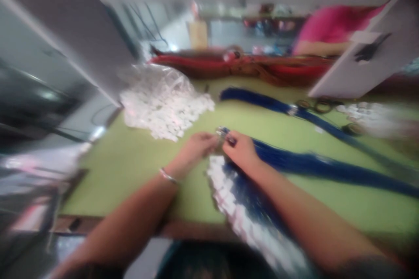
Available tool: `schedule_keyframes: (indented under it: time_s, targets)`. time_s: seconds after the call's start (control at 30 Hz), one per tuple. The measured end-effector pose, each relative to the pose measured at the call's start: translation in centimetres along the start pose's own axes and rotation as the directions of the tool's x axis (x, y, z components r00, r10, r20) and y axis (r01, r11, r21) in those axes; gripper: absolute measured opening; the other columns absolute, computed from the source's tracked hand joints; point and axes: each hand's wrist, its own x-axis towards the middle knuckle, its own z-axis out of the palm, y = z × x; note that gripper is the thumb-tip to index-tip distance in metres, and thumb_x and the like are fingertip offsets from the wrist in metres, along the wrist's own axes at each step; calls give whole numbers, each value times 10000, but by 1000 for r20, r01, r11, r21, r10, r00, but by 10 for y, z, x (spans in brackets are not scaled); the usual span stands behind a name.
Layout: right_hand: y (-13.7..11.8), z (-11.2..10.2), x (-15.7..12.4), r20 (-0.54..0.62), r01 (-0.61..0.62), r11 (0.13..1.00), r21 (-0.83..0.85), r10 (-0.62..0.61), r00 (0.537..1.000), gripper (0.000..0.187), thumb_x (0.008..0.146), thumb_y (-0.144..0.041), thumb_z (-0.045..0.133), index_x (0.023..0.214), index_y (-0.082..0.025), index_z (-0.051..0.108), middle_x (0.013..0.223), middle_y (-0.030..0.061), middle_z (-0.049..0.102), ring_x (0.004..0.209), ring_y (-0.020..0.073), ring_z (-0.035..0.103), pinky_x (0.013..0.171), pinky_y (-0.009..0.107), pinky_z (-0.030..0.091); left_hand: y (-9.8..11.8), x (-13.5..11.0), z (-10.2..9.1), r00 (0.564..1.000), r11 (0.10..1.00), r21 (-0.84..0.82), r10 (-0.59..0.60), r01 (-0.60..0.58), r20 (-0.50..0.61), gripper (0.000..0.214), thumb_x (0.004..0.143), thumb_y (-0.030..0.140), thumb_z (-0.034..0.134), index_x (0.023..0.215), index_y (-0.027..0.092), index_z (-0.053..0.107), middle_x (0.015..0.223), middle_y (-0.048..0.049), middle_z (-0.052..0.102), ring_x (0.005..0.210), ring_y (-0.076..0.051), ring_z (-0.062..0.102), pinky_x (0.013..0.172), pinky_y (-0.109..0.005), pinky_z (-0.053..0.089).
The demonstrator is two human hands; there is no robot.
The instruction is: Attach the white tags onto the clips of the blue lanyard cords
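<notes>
My left hand [200, 146], with a bracelet at its wrist, is closed in a pinch just left of the ends of a bundle of blue wires [294, 161]. What its fingertips hold is too blurred to make out. Against it, my right hand [241, 150] has its fingers closed on blue wire near the bundle's left end. Below my hands, a second mass of blue wires [258, 200] runs toward the table's front edge. White connectors [238, 213] line its left side.
A clear plastic bag [176, 79] spills white connectors [166, 115] onto the green table [131, 161]. Behind lies another tied blue wire bundle [258, 99]. Tape rolls [323, 105] and white pieces [366, 115] sit at right. Red and brown wires [209, 65] line the back, near a person in pink [330, 28].
</notes>
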Motion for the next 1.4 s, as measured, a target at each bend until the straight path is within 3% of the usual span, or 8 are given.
schedule_keyframes:
  time_s: [0.7, 0.8, 0.93, 1.0, 1.07, 1.13, 1.23, 1.4]
  targets:
    - [11, -10, 8, 220, -56, 983, 177, 16, 975, 133, 692, -226, 588, 723, -164, 702, 626, -8, 664, 600, 136, 568, 578, 231, 417, -1, -1, 5, 997, 960, 273, 49, -65, 67, 220, 761, 350, 665, 840, 147, 699, 659, -39, 662, 500, -93, 478, 461, -226, 333]
    - [8, -12, 10, 137, -126, 946, 297, 89, 987, 174, 723, -293, 609, 801, -170, 704, 690, 13, 692, 651, 153, 606, 622, 250, 455, 1, -10, 10, 980, 924, 352, 93, -150, 173, 177, 746, 310, 666, 818, 154, 708, 705, -40, 682, 575, -115, 541, 522, -235, 386]
    - [6, -13, 10, 131, -174, 896, 408, 132, 983, 193, 738, -321, 618, 843, -181, 699, 744, 31, 717, 674, 160, 629, 640, 263, 478, 14, -25, 7, 898, 803, 497, 103, -329, 429, 178, 802, 307, 593, 802, 187, 723, 727, -29, 689, 618, -134, 570, 562, -255, 415]
    - [6, -12, 9, 160, -163, 908, 386, 108, 981, 159, 738, -313, 610, 776, -183, 693, 716, 26, 711, 647, 157, 616, 624, 262, 473, 23, -27, -5, 920, 705, 607, 178, -367, 349, 222, 830, 329, 562, 761, 189, 720, 726, -38, 683, 634, -148, 575, 584, -271, 423]
    - [6, -11, 8, 157, -150, 922, 357, 99, 983, 156, 735, -311, 602, 738, -181, 687, 685, 18, 697, 623, 154, 599, 606, 261, 464, 30, -22, -25, 945, 593, 764, 322, -255, 66, 246, 836, 344, 560, 730, 181, 711, 740, -64, 680, 688, -181, 593, 637, -301, 442]
    - [6, -9, 7, 135, -140, 929, 342, 99, 986, 154, 720, -304, 597, 725, -177, 685, 679, 14, 687, 628, 157, 596, 607, 262, 461, 32, -13, -47, 872, 487, 873, 439, -27, -218, 204, 829, 321, 572, 805, 180, 718, 806, -90, 688, 779, -225, 611, 708, -341, 459]
    - [5, -8, 8, 116, -113, 937, 331, 78, 990, 146, 699, -286, 591, 717, -177, 685, 702, 10, 690, 664, 163, 605, 639, 266, 466, 26, 0, -67, 862, 323, 941, 444, 101, -244, 199, 817, 266, 582, 943, 177, 708, 891, -119, 694, 871, -272, 622, 764, -378, 467]
    - [3, -7, 8, 128, -111, 938, 329, 72, 989, 153, 707, -288, 605, 736, -174, 702, 710, 10, 700, 690, 166, 619, 678, 268, 470, 17, 5, -63, 900, 184, 979, 408, 87, -157, 245, 850, 225, 492, 965, 175, 703, 891, -143, 675, 874, -302, 619, 741, -398, 466]
